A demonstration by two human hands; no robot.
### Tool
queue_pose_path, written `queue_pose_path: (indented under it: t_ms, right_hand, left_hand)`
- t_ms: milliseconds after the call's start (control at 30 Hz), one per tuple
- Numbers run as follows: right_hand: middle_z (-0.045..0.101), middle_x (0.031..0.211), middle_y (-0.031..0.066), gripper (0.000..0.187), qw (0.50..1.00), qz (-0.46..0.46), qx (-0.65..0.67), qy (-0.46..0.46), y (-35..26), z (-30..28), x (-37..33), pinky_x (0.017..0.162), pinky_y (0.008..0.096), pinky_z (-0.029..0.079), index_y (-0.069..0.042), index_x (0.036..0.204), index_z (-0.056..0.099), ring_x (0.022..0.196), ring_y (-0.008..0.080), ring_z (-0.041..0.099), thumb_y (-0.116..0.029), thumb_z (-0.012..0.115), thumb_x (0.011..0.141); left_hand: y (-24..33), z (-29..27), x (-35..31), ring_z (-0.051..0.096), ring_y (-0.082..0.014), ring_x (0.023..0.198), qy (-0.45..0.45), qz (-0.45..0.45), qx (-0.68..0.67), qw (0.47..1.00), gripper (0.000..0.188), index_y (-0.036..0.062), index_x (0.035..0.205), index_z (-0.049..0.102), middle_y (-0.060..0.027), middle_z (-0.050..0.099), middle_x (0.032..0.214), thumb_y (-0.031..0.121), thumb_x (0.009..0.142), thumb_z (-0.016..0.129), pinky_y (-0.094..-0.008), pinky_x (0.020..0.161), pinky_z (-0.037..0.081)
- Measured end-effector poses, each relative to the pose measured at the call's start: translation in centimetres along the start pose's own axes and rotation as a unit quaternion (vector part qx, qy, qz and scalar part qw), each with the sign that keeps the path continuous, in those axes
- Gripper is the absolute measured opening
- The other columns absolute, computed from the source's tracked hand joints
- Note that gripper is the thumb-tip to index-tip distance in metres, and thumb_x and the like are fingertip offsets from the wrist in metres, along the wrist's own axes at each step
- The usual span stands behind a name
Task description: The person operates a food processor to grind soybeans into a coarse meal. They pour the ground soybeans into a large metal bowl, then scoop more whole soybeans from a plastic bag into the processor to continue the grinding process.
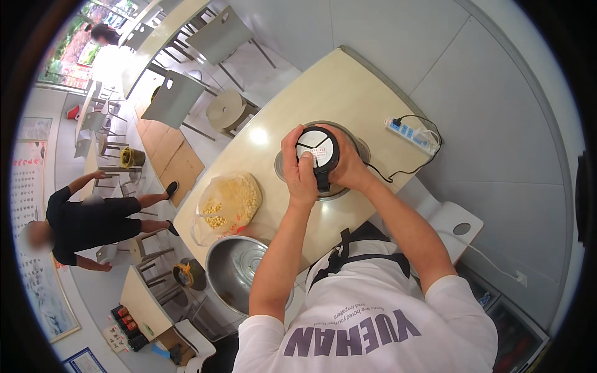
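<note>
My left hand (300,175) and my right hand (350,163) are wrapped round a small round appliance (318,142) with a white top, a black rim and a black handle. My left thumb presses on its white top. Below it, a round metal vessel or tray (279,166) shows partly; my hands hide most of it. From beside my right hand a black cord (390,179) runs to a white and blue power strip (410,135). Left of my hands, a clear plastic bag (239,198) of yellow kernels or beans lies on the pale table (323,81).
A large steel bowl (227,273) stands at the table's near left edge. A white chair (454,221) is close on my right. A wall (485,118) borders the table's right side. Grey chairs (224,34) and a stool (227,112) stand beyond, and a person in black (93,224) is further left.
</note>
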State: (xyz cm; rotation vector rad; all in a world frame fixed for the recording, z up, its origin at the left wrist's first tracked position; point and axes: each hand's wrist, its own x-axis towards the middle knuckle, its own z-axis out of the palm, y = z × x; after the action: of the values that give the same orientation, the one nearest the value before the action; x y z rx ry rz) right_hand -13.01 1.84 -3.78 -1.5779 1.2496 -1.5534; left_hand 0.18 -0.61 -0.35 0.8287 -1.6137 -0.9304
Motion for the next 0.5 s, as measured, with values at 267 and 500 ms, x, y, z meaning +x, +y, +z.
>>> queue_pose_path:
  t_ms: [267,500]
  right_hand:
    - [0.054,0.133,0.0114,0.088,1.0,0.01,0.008,-0.001,-0.16,-0.04,-0.04,0.109,0.0404,0.039,-0.012,0.137,0.044,0.126,0.0335,0.05,0.0,0.08,0.058]
    - [0.052,0.135,0.0108,0.095,0.999,0.034,0.026,0.0,0.48,0.18,-0.42,0.111,0.0402,0.037,-0.012,0.14,0.042,0.129,0.0321,0.047,0.0,0.08,0.054]
  left_hand:
    - [-0.06,0.13,-0.16,0.05,-0.0245,0.125,0.0,-0.024,-0.043,0.999,0.051,-0.003,0.139,0.044,-0.0157,0.053,0.134,0.01,0.089,0.042,-0.0355,0.109,0.036]
    - [-0.16,0.06,-0.33,0.049,-0.0234,0.125,-0.008,-0.019,-0.072,0.997,0.046,-0.0029,0.14,0.043,-0.0154,0.052,0.136,0.016,0.098,0.041,-0.0353,0.11,0.035]
